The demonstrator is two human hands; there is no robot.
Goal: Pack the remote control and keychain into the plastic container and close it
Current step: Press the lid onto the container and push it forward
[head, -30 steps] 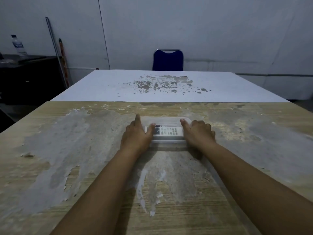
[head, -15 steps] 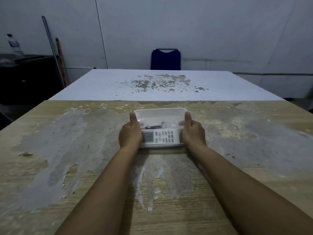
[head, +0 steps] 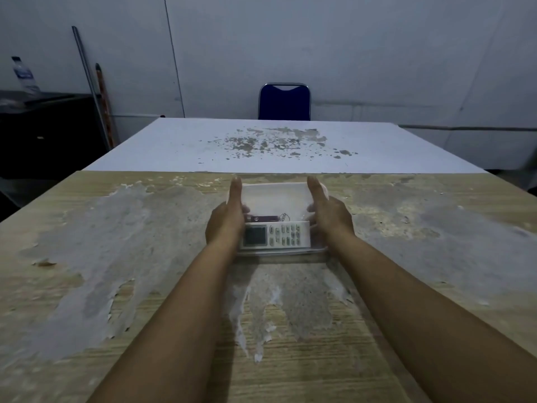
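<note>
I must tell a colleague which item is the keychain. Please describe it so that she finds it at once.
On the worn wooden table, find the clear plastic container held between the two hands. Inside, the keychain lies just beyond the white remote control. It is the small dark reddish tag with a thin wire ring, without buttons.

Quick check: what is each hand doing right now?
Left hand: gripping the container at its left side.
Right hand: gripping its right side.

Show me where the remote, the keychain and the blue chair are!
remote (head: 274, 235), head view: on its white button face.
keychain (head: 266, 218), head view: on its dark tag, just behind the remote.
blue chair (head: 284, 104), head view: on the middle of its backrest, beyond the white table.
</note>
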